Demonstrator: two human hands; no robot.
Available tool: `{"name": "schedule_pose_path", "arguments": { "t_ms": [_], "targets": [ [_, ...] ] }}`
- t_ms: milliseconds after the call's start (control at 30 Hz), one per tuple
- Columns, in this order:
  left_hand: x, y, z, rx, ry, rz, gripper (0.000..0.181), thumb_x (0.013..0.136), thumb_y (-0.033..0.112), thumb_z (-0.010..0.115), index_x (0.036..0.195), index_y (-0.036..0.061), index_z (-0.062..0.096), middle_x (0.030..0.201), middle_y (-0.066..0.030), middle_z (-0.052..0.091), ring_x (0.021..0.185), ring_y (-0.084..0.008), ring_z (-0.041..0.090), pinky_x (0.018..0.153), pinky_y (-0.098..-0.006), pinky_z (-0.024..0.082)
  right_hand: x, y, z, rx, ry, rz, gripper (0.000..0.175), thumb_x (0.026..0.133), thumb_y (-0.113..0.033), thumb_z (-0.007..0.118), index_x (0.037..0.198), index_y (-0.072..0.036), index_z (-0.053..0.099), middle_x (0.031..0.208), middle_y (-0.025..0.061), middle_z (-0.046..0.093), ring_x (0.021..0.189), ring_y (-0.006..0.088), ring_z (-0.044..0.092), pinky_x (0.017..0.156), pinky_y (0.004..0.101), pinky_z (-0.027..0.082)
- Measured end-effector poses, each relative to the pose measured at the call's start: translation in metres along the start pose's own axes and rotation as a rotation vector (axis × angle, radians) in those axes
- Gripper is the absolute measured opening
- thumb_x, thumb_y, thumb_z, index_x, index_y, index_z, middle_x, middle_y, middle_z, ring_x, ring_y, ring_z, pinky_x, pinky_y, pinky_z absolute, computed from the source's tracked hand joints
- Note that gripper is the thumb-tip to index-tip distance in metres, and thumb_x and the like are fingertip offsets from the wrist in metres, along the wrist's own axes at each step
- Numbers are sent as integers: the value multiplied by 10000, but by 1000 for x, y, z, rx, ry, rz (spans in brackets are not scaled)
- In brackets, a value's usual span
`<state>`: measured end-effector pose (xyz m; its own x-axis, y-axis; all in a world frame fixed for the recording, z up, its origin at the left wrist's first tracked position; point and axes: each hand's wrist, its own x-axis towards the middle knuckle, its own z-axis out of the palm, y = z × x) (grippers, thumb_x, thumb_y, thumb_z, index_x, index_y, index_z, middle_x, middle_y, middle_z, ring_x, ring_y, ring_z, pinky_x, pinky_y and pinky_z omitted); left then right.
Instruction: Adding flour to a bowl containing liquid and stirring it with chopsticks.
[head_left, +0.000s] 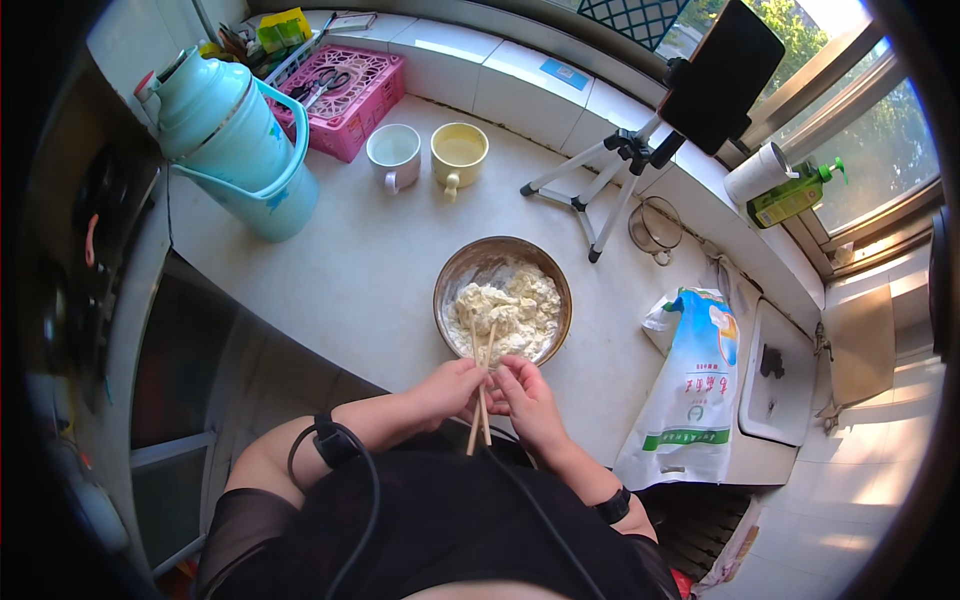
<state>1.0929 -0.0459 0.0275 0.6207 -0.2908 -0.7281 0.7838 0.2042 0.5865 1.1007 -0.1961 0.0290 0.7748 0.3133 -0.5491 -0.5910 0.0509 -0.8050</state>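
A pair of wooden chopsticks (490, 352) leans from a round metal bowl (566, 289) towards me, their tips in the clumpy, floury dough (514, 304). The two sticks cross just outside the bowl's near rim. My left hand (452, 388) has its thumb and fingers closed around them at that crossing. Close beside it is my right hand (531, 405), with thumb and forefinger apart and nothing visible between them. Its other fingers are curled beside the left fingers, and some fingertips are hidden.
A flour bag (694, 375) lies right, before a sink (784, 375). Beyond the bowl are a tripod (630, 154) with a phone or tablet (724, 75), a strainer (655, 227), a white mug (394, 154) and a yellow mug (459, 154). Left are a blue thermos (236, 150) and pink basket (352, 97).
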Motion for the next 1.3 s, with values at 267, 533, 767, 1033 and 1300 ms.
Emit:
{"name": "schedule_pose_path", "arguments": {
  "t_ms": [267, 533, 767, 1033, 1300],
  "targets": [
    [-19, 13, -10, 536, -122, 167, 274, 948, 255, 347, 892, 50, 520, 682, -58, 568, 537, -134, 572, 491, -250, 486, 8, -4, 13, 186, -40, 168, 188, 930, -208, 470, 1025, -45, 467, 827, 69, 599, 664, 160, 611, 604, 277, 521],
    [-25, 28, -33, 250, -57, 3, 205, 931, 219, 327, 925, 55, 448, 758, -108, 580, 617, -202, 606, 534, -298, 527, 25, -32, -21, 41, 129, 79, 196, 915, -204, 454, 1022, -44, 491, 698, 24, 535, 520, 115, 536, 440, 249, 458],
    [-19, 28, -38, 503, -21, 36, 203, 925, 207, 334, 945, 56, 468, 696, -60, 509, 562, -165, 525, 497, -306, 470, 19, -40, -44, -622, 113, -122, 273, 903, -169, 447, 1139, -71, 543, 652, 23, 517, 520, 121, 494, 470, 259, 422],
    [-14, 14, -56, 767, 140, 237, 241, 954, 232, 340, 1023, 54, 487, 612, 3, 427, 495, -111, 438, 451, -283, 391, 2, -34, -25, -1284, -7, -600, 336, 850, -119, 525, 1185, -113, 549, 859, 188, 614, 766, 338, 612, 664, 401, 495],
    [-54, 19, -66, 812, 111, 294, 260, 921, 232, 384, 1013, 45, 540, 756, -150, 600, 656, -301, 584, 640, -404, 459, 33, -51, -40, -1482, 137, -443, 281, 847, -129, 510, 1112, -101, 600, 820, 194, 620, 752, 354, 605, 667, 422, 489]
  ]
}}
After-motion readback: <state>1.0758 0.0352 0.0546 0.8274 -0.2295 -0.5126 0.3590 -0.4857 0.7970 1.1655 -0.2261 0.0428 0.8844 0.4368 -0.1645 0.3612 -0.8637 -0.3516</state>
